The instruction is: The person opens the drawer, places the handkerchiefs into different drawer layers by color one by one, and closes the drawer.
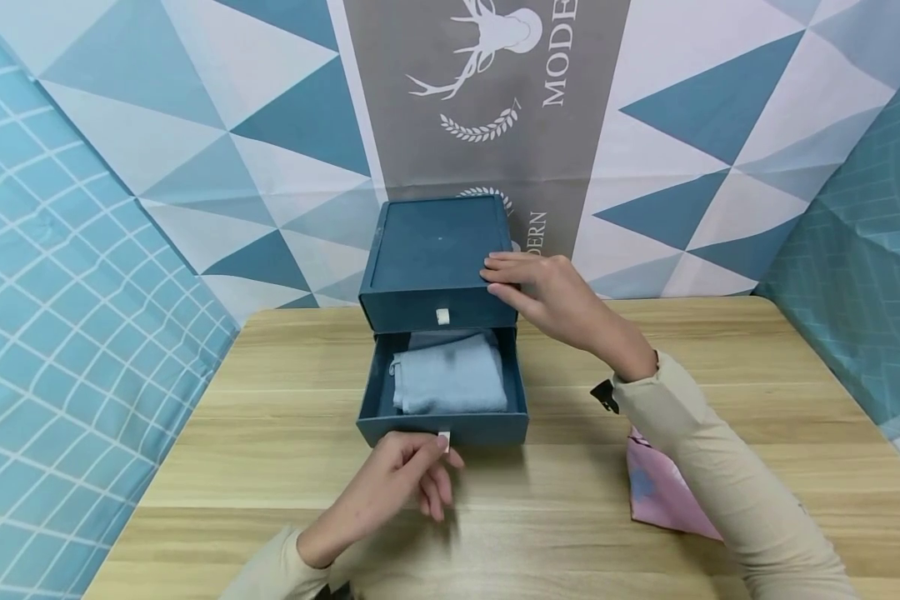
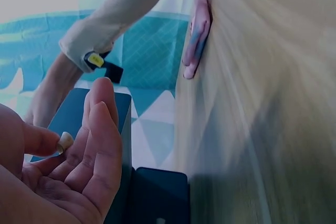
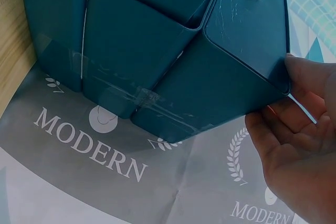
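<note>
A dark blue drawer box (image 1: 438,246) of three tiers stands at the back of the table. Its middle drawer (image 1: 390,427) is pulled out, with folded light blue cloth (image 1: 450,375) inside. Between thumb and index finger, my left hand (image 1: 401,475) pinches the white pull tab (image 2: 65,141) on that drawer's front, the other fingers loosely bent. My right hand (image 1: 543,292) rests on the top right front corner of the box, its fingers lying over the edge. Above the open drawer, the top drawer (image 3: 247,30) is closed.
A pink and blue cloth item (image 1: 663,492) lies on the wooden table (image 1: 270,450) at right, partly behind the right sleeve (image 1: 727,475). Patterned fabric (image 1: 292,133) hangs behind the box. Blue gridded fabric (image 1: 60,333) borders the left side.
</note>
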A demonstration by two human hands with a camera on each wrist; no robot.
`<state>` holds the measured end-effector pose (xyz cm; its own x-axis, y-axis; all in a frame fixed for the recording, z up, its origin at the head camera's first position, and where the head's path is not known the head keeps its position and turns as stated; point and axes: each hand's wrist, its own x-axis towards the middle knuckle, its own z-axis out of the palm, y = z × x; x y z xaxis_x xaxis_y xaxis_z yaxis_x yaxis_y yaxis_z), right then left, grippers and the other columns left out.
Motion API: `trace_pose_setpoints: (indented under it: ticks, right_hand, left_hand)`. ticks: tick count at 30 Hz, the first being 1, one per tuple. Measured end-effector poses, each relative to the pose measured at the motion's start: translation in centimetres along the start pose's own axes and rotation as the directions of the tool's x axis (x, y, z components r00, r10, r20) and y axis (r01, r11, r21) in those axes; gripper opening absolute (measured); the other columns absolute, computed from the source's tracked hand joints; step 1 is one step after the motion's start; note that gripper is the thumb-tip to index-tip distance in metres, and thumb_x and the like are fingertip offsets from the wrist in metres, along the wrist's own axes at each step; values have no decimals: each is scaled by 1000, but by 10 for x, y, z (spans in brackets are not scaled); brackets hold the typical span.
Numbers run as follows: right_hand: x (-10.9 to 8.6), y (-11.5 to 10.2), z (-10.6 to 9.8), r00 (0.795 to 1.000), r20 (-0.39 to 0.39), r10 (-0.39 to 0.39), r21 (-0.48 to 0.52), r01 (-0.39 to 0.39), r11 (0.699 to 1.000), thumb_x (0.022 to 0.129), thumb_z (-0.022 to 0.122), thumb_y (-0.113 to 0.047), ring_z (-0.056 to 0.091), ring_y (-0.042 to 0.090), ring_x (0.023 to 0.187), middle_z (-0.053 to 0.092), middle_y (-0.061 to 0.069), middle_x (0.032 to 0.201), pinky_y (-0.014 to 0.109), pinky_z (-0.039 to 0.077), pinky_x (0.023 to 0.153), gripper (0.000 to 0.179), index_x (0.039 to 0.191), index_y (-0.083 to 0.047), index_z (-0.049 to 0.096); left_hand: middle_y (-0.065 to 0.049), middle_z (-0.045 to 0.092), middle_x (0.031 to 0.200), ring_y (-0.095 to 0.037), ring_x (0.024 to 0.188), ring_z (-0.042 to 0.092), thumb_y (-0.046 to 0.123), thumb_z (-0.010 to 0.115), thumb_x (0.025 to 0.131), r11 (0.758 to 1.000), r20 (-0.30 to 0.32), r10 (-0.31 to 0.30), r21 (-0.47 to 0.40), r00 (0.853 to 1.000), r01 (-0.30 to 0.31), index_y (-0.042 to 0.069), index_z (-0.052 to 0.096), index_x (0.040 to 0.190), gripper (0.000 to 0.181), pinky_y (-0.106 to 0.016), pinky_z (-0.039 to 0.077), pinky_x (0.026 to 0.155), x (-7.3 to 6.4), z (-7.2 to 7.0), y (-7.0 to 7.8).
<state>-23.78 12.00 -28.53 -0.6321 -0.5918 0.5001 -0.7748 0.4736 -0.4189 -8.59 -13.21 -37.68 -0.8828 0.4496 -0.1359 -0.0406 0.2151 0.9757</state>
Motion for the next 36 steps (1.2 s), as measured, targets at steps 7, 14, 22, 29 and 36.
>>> trace_pose_setpoints:
  ticks: [7,14,22,29,36]
  right_hand:
    - [0,-1,2,1000,-10,1,2,-1,1000,100,63,-14,52,24,133,61,13,136,43,45,107,27,124,-4,69]
    - [1,-2,3,1000,-12,-4,16,4,1000,100,63,-14,52,25,133,61,13,136,44,43,108,28,125,-4,69]
    - [0,-3,3,1000,-12,-1,-6,0,1000,99,63,-14,53,26,132,61,14,135,45,44,107,28,124,-3,69]
    - [-3,-2,4,1000,-22,-7,-5,7,1000,98,64,-12,53,26,132,62,14,135,44,45,107,27,123,-3,70]
    - [-1,-2,4,999,-31,-13,-4,13,1000,98,64,-11,53,27,132,62,14,134,45,45,106,27,123,-3,70]
  left_hand:
    - [-18,70,76,-27,58,68,34,44,108,1000,-34,1,8,999,-1,-7,67,105,48,-36,58,53,11,-8,-5]
    - [-21,70,76,-26,57,68,34,44,108,1000,-50,1,12,999,-1,-4,69,103,46,-36,58,53,19,-10,-7]
    - [-19,69,76,-26,57,68,34,43,108,1000,-67,11,8,998,-10,-7,67,109,47,-34,57,52,30,-12,-10]
    - [-16,69,76,-22,58,68,30,42,109,1000,-78,-1,-10,997,0,-5,67,111,44,-34,58,54,43,-16,-14]
    - [-18,69,76,-21,57,67,28,42,109,1000,-96,29,-2,995,-29,-5,67,113,41,-32,57,53,57,-26,-14]
